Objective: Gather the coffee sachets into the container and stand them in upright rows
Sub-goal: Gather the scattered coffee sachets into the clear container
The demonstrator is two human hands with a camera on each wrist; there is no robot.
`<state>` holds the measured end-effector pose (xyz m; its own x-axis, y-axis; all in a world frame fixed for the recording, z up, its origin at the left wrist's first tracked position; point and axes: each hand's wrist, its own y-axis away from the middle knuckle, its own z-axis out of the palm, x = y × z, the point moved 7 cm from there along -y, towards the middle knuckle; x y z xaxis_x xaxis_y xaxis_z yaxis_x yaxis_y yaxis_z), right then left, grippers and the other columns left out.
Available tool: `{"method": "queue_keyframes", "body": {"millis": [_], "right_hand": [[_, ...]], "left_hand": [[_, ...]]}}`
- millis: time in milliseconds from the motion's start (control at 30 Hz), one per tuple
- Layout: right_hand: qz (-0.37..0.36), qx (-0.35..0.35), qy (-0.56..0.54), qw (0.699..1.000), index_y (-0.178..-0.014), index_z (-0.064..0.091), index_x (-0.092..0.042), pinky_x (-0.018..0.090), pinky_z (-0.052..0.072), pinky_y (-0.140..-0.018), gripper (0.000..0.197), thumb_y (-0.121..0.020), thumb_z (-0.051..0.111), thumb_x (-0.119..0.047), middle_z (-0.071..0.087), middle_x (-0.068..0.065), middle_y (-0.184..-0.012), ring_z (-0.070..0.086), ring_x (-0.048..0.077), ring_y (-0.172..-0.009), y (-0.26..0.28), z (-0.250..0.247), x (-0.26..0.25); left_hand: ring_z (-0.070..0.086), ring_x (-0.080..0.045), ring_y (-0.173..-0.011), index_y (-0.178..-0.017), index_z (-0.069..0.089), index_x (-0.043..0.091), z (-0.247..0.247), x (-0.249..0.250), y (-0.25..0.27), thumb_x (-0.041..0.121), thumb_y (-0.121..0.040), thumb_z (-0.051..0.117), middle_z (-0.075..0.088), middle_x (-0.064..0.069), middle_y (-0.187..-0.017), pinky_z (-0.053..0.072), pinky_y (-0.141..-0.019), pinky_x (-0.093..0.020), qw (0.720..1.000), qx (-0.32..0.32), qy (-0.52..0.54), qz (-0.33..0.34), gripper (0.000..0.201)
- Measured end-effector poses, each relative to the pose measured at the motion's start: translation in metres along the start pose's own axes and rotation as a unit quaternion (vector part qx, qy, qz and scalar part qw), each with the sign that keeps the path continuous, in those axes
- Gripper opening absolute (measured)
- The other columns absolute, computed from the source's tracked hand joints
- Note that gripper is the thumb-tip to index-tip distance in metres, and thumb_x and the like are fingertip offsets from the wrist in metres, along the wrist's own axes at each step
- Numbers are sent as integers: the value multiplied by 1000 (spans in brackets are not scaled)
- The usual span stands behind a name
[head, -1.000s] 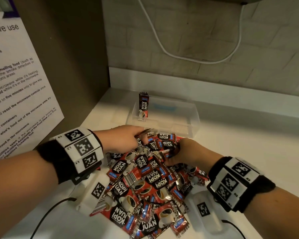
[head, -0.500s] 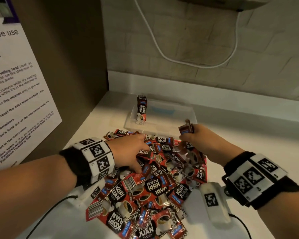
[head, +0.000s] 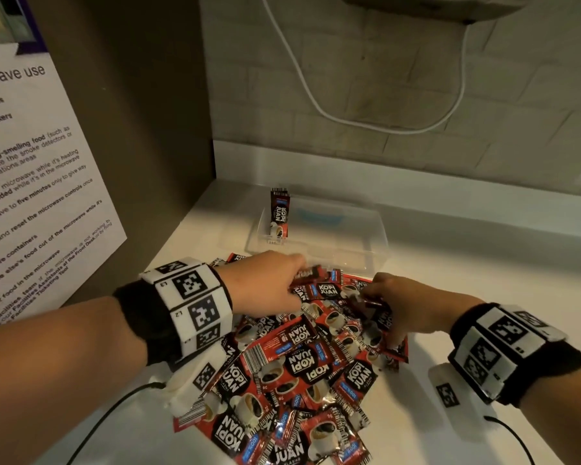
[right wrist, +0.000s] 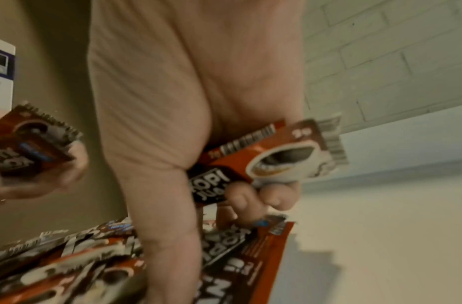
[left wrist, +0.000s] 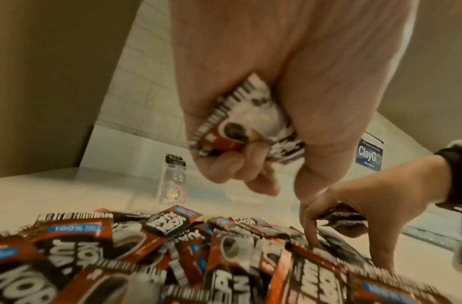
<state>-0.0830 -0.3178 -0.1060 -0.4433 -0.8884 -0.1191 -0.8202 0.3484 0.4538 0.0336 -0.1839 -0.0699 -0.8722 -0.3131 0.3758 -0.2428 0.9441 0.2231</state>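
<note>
A heap of red and black coffee sachets (head: 292,370) lies on the white counter in front of a clear plastic container (head: 359,236). One sachet (head: 279,214) stands upright in the container's left end. My left hand (head: 269,283) sits at the heap's far left edge, fingers curled round a few sachets (left wrist: 240,127). My right hand (head: 399,303) is at the heap's far right side, also gripping sachets (right wrist: 271,160) in its curled fingers while the index finger (left wrist: 311,230) touches the heap.
A brown side panel with a white microwave notice (head: 31,182) closes the left side. A brick wall with a hanging white cable (head: 366,119) stands behind the container. White counter (head: 483,280) extends to the right of the heap.
My right hand, raised with a sachet half a second ago, has dropped back onto the heap's right side. My left hand has lifted slightly toward the container's near edge with sachets in its grip.
</note>
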Motion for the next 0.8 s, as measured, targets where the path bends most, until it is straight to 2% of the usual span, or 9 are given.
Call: {"method": "queue_keyframes", "body": {"millis": [100,233,333,433,567,633,700,733,800], "right_hand": [[-23,-10,10,1000,-128,53,-22,28,48,-92,73,-63,85,-23,42,-4,-117,48,17,-104,-1,3,-3],[-16,-3,28,999,-127,54,-24,30,49,-91,66,-68,82,-24,55,-4,-117,52,16,-104,-2,1,-2],[0,19,14,1000,-118,57,-23,25,48,-81,51,-72,79,-22,62,-5,-109,56,15,-97,1,-6,3],[0,59,-2,998,-98,59,-23,19,42,-65,32,-73,80,-26,62,-7,-93,56,14,-85,5,-20,4],[-9,119,-88,989,-71,51,-24,19,39,-56,27,-78,76,-31,61,-8,-74,59,14,-72,11,-38,5],[-10,137,-173,975,-74,53,-22,21,41,-58,22,-81,74,-26,62,-5,-74,61,16,-72,13,-45,5],[-18,136,-285,949,-82,56,-20,23,47,-63,14,-85,70,-20,65,-1,-77,63,17,-73,15,-49,2],[-19,135,-339,931,-86,56,-19,26,50,-66,11,-87,67,-17,67,2,-80,65,19,-74,16,-50,0],[-24,149,-430,890,-93,56,-14,32,56,-73,6,-91,60,-11,70,9,-85,68,23,-77,16,-57,-3]], "left_hand": [[51,-12,-67,-98,55,13,20,-7,3,42,-84,70,56,2,-81,40,-55,-26,994,-62,-84,-33,35],[50,-15,-73,-102,56,10,37,-13,4,50,-79,73,53,1,-83,41,-62,-30,989,-73,-114,-53,49],[47,-12,-69,-110,57,8,39,-12,4,49,-80,73,46,6,-75,36,-63,-28,990,-69,-105,-59,53],[42,-6,-56,-120,55,5,38,-9,4,42,-83,72,46,6,-69,33,-51,-23,992,-78,-81,-61,55],[47,-11,-56,-99,58,8,33,-13,0,27,-90,64,53,0,-73,38,-50,-24,994,-76,15,-71,22],[56,-12,-59,-106,56,10,28,-15,-1,20,-94,56,61,-1,-77,50,-56,-26,987,-70,119,-81,16],[67,-16,-71,-121,48,10,19,-14,-4,13,-98,47,69,-7,-86,57,-73,-39,969,-51,228,-81,23],[68,-18,-73,-125,43,10,15,-13,-5,13,-100,44,70,-9,-86,57,-74,-44,959,-38,269,-82,25],[64,-13,-64,-121,43,15,2,-14,-8,21,-101,44,61,-6,-77,53,-56,-36,948,0,307,-84,21]]}}
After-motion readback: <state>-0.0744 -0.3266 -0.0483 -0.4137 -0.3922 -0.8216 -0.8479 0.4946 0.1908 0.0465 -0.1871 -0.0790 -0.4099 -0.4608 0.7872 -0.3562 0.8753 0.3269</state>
